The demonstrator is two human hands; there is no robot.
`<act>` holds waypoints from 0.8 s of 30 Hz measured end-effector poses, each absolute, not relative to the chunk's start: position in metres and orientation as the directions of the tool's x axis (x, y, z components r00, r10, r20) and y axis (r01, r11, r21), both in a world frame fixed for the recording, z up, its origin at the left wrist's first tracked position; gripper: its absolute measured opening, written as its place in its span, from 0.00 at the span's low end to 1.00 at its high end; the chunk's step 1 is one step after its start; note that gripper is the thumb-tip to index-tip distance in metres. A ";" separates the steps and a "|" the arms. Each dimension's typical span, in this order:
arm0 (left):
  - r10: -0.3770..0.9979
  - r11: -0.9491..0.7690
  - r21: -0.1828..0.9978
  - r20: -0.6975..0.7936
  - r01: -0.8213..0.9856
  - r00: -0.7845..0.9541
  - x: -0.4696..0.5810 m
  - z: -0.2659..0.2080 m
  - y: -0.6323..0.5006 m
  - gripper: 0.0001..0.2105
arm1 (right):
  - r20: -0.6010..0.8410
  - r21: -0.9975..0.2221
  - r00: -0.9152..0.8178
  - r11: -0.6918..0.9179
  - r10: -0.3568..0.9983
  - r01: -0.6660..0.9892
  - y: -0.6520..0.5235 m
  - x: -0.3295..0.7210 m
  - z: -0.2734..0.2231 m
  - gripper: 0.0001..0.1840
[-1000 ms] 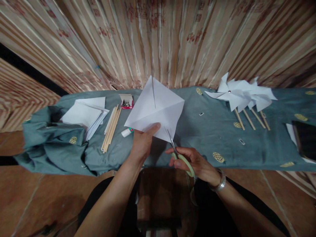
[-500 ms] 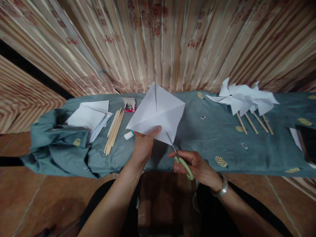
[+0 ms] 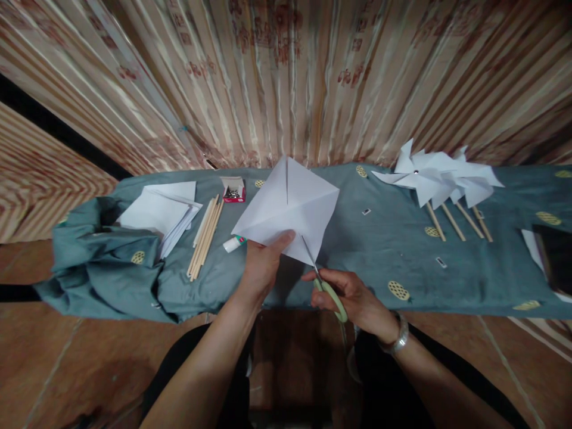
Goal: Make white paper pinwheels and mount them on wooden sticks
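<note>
Left hand (image 3: 261, 265) pinched creased white paper square (image 3: 288, 208) above teal cloth-covered table (image 3: 379, 250). Right hand (image 3: 353, 295) gripped green-handled scissors (image 3: 324, 283), blades in paper edge; handle loops mostly hidden. Small red box (image 3: 233, 189) held metal bits, unclear.

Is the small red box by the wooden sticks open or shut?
Open. The red box has its pale flap raised at the back, and small dark metal pieces show inside. It sits beside the wooden sticks.

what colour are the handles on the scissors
Pale green, on the scissors held in the right hand; the head view shows them.
</note>
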State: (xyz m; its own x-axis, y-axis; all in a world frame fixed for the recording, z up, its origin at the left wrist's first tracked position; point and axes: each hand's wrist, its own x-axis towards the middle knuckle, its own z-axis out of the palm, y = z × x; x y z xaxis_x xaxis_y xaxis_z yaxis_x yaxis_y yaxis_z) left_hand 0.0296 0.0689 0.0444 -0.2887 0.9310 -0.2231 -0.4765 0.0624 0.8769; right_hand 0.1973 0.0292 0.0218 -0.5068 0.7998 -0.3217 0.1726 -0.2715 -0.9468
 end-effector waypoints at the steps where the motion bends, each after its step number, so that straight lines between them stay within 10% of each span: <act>1: 0.931 0.060 0.875 -0.223 -0.481 -0.289 0.030 0.044 0.069 0.22 | -0.325 -0.946 -0.506 -0.279 0.799 0.168 0.029 0.197 0.022 0.25; 24: 0.938 0.090 0.886 -0.229 -0.454 -0.260 0.033 0.036 0.069 0.19 | -0.396 -0.915 -0.448 -0.384 0.802 0.120 0.030 0.194 0.021 0.25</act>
State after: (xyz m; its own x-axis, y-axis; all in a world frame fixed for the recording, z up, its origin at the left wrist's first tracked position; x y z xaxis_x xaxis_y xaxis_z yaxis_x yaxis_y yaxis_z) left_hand 0.0335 0.0685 0.0363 -0.2599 0.9381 -0.2288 -0.4540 0.0904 0.8864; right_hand 0.1943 0.0297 0.0214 -0.4478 0.8018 -0.3957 0.1204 -0.3844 -0.9153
